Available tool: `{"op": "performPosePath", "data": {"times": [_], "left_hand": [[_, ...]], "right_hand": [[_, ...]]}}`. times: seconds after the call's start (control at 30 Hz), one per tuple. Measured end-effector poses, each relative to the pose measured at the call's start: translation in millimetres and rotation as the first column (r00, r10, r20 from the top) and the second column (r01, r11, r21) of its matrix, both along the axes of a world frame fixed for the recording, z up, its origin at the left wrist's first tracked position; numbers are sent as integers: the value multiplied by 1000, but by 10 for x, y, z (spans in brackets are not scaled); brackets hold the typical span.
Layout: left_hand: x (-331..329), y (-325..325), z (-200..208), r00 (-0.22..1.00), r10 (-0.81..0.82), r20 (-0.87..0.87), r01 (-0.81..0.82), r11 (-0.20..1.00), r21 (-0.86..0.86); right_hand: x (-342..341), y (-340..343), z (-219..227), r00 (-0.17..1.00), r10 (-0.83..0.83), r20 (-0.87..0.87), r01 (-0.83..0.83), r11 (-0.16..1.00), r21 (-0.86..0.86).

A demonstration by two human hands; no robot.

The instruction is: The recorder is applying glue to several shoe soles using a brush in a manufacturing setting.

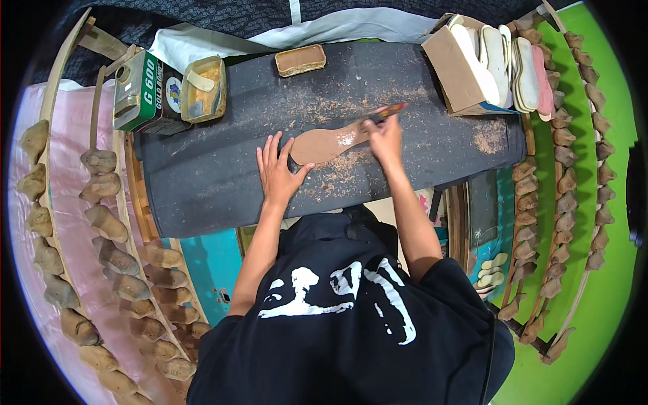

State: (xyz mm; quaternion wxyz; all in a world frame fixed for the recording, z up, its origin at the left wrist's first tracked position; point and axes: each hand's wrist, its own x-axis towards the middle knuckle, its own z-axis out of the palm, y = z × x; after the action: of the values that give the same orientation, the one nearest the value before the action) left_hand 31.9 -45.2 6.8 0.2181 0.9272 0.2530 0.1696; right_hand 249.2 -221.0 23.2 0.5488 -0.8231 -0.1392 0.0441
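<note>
A brown shoe sole (316,146) lies flat on the dark table cover, its wide end to the left and its narrower end to the right. My left hand (278,174) rests beside the wide end with fingers spread, thumb and forefinger touching its edge. Closed round a slim tool (389,111) with a red and yellow end, my right hand (385,143) is at the sole's narrow end. Motion blurs the tool, and its exact kind cannot be made out. A small pale mark shows on the sole. Brown shavings (341,169) lie scattered around it.
Along the back of the table (202,182) stand a green-and-white metal can (138,94), an open yellowish container (204,88) and a small shallow tray (300,61). At the back right, a cardboard box (453,77) holds pale soles. Racks of wooden shoe lasts (101,185) flank both sides.
</note>
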Motion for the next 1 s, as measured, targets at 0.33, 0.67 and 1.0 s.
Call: {"op": "performPosePath", "data": {"times": [0.33, 0.67, 1.0], "left_hand": [[9, 2, 0, 1000, -8, 5, 8, 1000, 8], [12, -22, 5, 1000, 28, 4, -28, 999, 19], [30, -15, 0, 999, 49, -7, -49, 999, 24]], "right_hand": [[-171, -28, -26, 933, 360, -22, -354, 926, 133], [143, -364, 170, 996, 44, 74, -48, 997, 53], [8, -402, -10, 1000, 12, -17, -13, 1000, -27]]}}
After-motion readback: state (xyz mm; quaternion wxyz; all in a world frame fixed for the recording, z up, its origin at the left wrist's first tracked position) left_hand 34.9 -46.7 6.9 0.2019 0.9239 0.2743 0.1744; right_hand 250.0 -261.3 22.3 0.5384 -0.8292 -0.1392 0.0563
